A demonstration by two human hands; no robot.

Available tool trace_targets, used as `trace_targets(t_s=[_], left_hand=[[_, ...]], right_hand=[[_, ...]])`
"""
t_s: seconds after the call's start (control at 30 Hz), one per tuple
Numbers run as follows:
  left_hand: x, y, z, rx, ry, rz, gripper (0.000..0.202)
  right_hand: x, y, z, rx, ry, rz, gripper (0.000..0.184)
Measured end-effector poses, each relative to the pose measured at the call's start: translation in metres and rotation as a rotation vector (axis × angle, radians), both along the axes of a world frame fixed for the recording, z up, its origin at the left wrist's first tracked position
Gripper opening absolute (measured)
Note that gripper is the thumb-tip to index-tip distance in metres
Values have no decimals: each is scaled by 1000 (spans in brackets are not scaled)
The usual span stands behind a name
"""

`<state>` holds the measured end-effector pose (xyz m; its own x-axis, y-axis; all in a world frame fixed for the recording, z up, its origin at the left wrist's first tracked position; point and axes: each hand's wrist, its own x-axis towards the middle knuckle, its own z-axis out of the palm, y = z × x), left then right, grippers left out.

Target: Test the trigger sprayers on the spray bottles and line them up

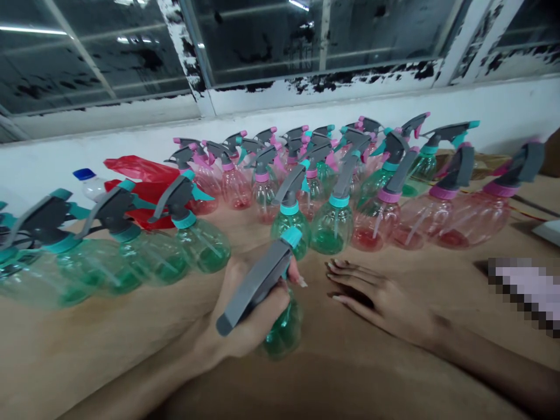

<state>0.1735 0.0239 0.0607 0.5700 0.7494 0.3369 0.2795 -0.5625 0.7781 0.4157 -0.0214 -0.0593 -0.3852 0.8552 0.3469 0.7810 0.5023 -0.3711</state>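
My left hand point(247, 318) is closed around the neck of a green spray bottle point(284, 329) with a grey trigger head and teal collar, standing on the brown table point(109, 338) near me. To its right lies my right hand point(371, 294), flat on the table with fingers stretched toward the bottle and nothing in it. Behind both hands, several assembled spray bottles stand in rows: green ones with teal collars point(332, 224) and pink ones with pink collars point(380, 221).
More green spray bottles point(144, 251) line the left side. A red plastic bag point(140, 172) and a small white bottle with a blue cap point(90, 184) lie by the white wall. Windows run above. A blurred patch point(527, 291) sits at right.
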Motion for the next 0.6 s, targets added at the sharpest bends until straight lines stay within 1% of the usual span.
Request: trace_targets(t_s=[0.07, 0.2, 0.33, 0.6], left_hand=[[-2, 1, -4, -7, -23, -8, 17], [-1, 2, -10, -94, -56, 13, 24], [2, -1, -8, -95, -43, 31, 33], [4, -1, -3, -77, -6, 23, 34]], right_hand=[[0, 0, 0, 13, 18, 0, 39], [0, 0, -1, 14, 28, -1, 39], [1, 0, 0, 7, 12, 6, 39], [1, 0, 2, 6, 19, -2, 39]])
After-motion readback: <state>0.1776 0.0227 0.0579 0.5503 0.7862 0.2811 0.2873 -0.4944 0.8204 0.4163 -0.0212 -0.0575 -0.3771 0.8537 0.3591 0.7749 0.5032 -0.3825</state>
